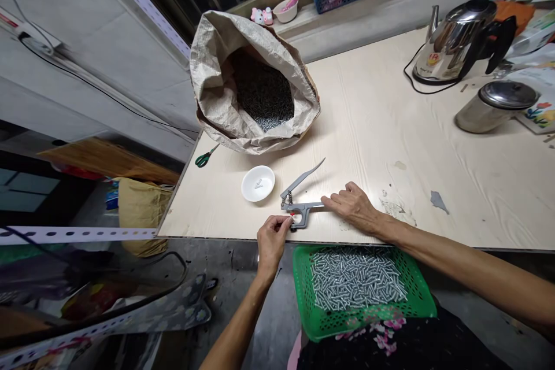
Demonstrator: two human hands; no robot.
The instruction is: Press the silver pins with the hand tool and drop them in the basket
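A grey hand press tool (pixel 300 201) lies on the bench (pixel 433 150) close to its near edge, its upper lever lifted and angled away toward the far side. The left hand (pixel 271 240) comes up from below the edge, and its grip is pinched together on a small piece (pixel 292 215) right at the tool's head. The piece is too small to make out beyond a touch of red. The right hand (pixel 353 205) lies on the bench with its fingers stretched out flat along the lower handle, its grip apart, pressing on the handle rather than wrapped round it.

Just beyond the tool sits a white bowl (pixel 258 183) with a few tiny bits in it. Farther back stands an open sack (pixel 217 98) full of dark screws, with green-handled scissors (pixel 206 157) beside it near the bench's left edge. Below the near edge, on the person's lap, rests a green basket (pixel 303 300) heaped with silver screws. Well off to the right are a steel kettle (pixel 455 46) and a lidded steel pot (pixel 494 107).
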